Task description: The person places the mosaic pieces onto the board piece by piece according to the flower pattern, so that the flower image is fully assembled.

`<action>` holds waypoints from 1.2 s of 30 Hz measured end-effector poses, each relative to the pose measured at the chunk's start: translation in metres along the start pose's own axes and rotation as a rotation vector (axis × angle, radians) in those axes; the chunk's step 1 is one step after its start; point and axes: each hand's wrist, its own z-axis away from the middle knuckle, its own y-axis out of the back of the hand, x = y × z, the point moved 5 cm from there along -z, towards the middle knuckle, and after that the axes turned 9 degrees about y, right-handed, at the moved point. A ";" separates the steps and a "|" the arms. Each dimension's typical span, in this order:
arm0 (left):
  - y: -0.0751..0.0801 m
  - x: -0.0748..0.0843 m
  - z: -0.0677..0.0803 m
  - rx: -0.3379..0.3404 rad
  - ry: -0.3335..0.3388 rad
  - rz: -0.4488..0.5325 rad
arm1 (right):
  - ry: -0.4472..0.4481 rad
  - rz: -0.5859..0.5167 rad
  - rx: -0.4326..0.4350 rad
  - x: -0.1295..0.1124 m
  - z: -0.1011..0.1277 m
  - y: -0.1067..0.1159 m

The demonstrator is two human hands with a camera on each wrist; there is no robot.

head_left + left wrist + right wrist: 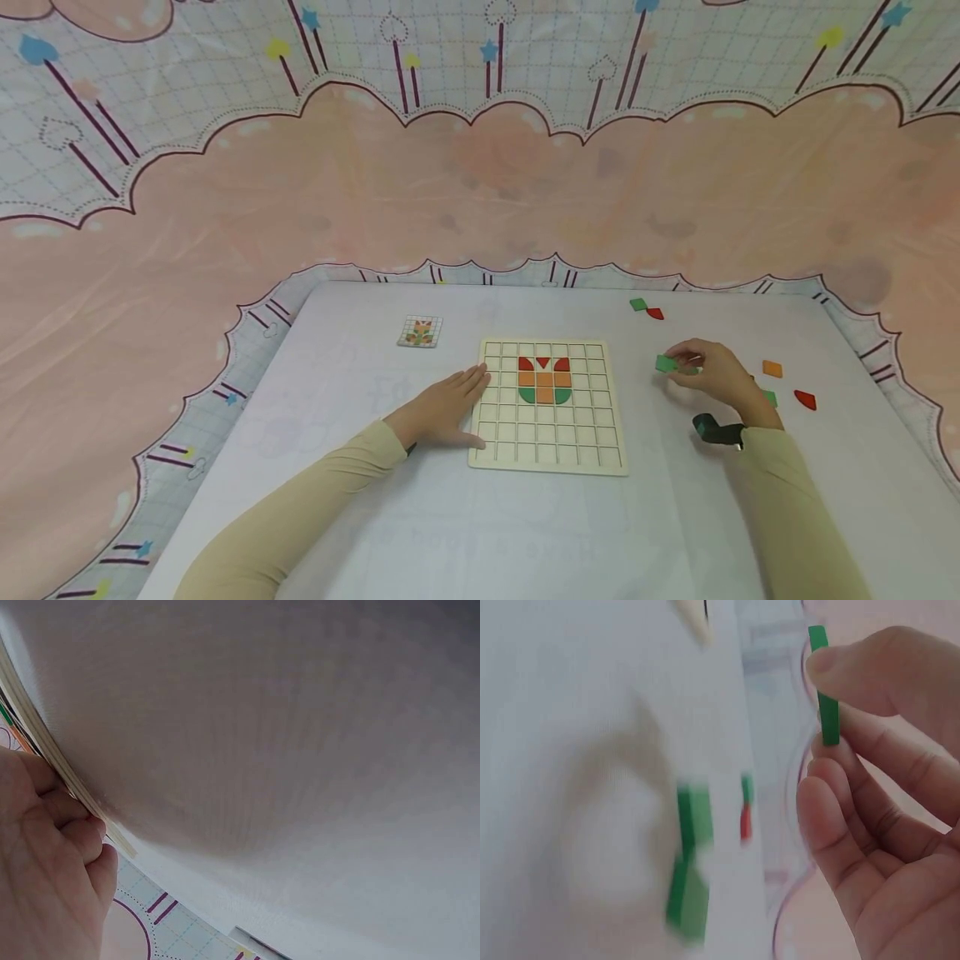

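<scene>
A square wooden grid board [547,450] lies on the white table. Red, orange and green tiles form a tulip-like shape in its upper middle; an orange tile [544,392] sits at the bottom centre. My left hand [448,408] rests at the board's left edge, its fingers extended onto the rim and its thumb near the lower corner. To the right of the board, above the table, my right hand [708,371] pinches a green tile [825,712] between thumb and fingers. Below that hand, two blurred green tiles [695,817] lie on the table in the right wrist view.
A small pattern card [420,332] lies behind the board to the left. Beyond the right hand are a loose green tile [638,305] and a red one [655,313]. Further right lie an orange tile [772,368] and a red petal-shaped tile [806,401].
</scene>
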 end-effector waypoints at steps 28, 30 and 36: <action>-0.002 -0.001 0.000 0.017 -0.005 0.001 | 0.266 -0.127 -0.176 -0.095 -0.033 -0.110; -0.003 -0.001 0.000 0.014 -0.003 -0.003 | 0.254 -0.107 -0.187 -0.096 -0.034 -0.115; -0.004 -0.002 0.000 0.012 0.000 -0.005 | 0.233 -0.104 -0.221 -0.101 -0.038 -0.127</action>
